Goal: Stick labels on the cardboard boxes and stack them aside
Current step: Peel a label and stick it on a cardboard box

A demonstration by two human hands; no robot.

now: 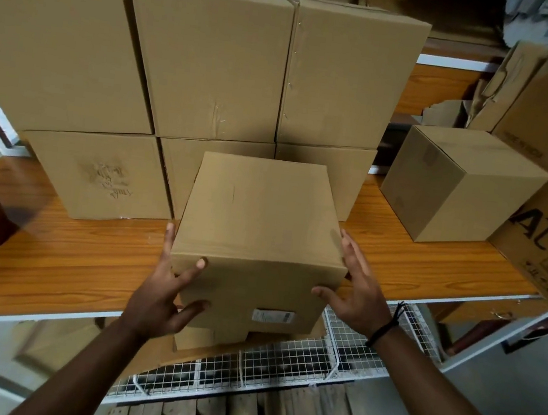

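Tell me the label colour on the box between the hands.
White with dark print; the label shows best in the head view.

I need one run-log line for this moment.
box: at table edge | left hand: on left side | right hand: at right side | label: on front

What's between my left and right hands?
A cardboard box with a label on its near face, left hand and right hand touching its corners, in the head view.
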